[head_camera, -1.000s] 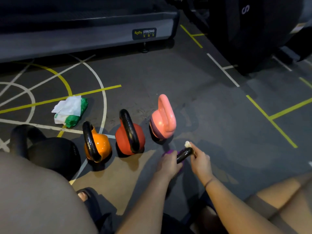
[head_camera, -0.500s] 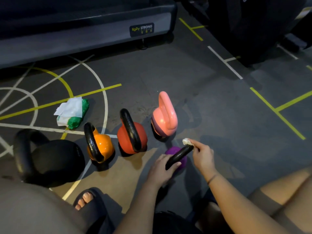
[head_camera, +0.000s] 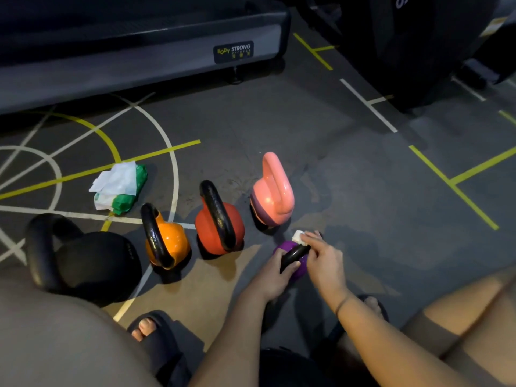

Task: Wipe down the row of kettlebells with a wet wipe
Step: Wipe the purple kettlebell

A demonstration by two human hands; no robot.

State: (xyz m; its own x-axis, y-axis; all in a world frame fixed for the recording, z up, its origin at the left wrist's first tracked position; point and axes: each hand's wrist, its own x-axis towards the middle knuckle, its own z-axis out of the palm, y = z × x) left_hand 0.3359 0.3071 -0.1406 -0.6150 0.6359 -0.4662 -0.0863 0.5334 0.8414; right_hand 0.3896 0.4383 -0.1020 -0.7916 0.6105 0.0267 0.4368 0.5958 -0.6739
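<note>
1. Nearest on the dark rubber gym floor, a left foot in a dark slide sandal sits beside the bare knees. The toes of the other sandalled foot show behind the right wrist.
2. Just beyond, the left hand curls its fingers round the near end of the black handle of a small purple kettlebell. This kettlebell stands on the floor in front of the row.
3. The right hand pinches a small wadded white wet wipe between thumb and fingertips, pressing it on the far end of that handle.
4. To the left, a large matte black kettlebell starts the row. Next come a glossy orange kettlebell with a black handle and a red kettlebell with a black handle. A glossy pink kettlebell ends the row, just beyond the purple one.
5. Behind the orange one, a green-and-white wipe packet lies on the painted yellow and white lines.
6. Farthest off, the grey base of a gym machine bears a "BODY STRONG" label.
</note>
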